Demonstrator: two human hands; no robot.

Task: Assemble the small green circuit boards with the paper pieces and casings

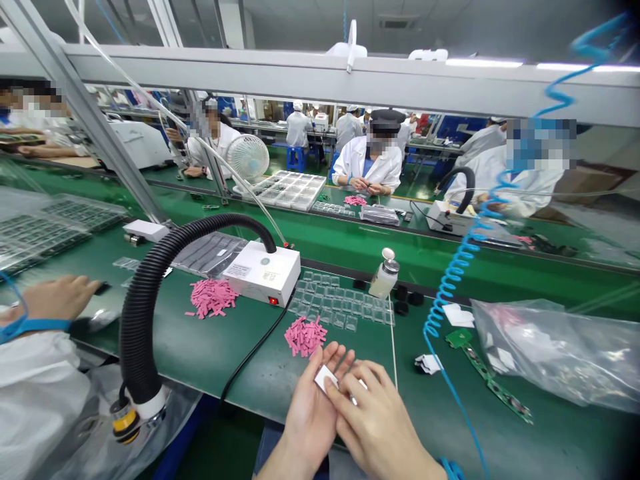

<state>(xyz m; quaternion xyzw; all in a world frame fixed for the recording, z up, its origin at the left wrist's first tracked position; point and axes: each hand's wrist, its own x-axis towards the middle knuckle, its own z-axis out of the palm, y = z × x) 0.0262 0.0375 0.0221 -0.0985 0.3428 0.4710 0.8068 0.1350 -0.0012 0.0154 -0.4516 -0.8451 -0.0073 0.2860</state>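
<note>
My left hand (313,407) is turned palm up, with a small white square piece (326,379) resting against its fingers. My right hand (375,413) bends over it, a fingertip pressing on the white piece. A shiny metal bit shows between the curled right fingers; what it belongs to is hidden. Just beyond the left fingertips lies a heap of pink strips (305,335). Behind that, rows of clear square plastic pieces (330,300) cover part of the green table.
A white box with a black hose (265,267) stands left of centre, near another pink heap (213,297). A pump bottle (385,275) is at the back. On the right are a coiled blue hose (450,280), green circuit boards (493,380) and a plastic bag (560,353). A co-worker's hand (55,298) is at left.
</note>
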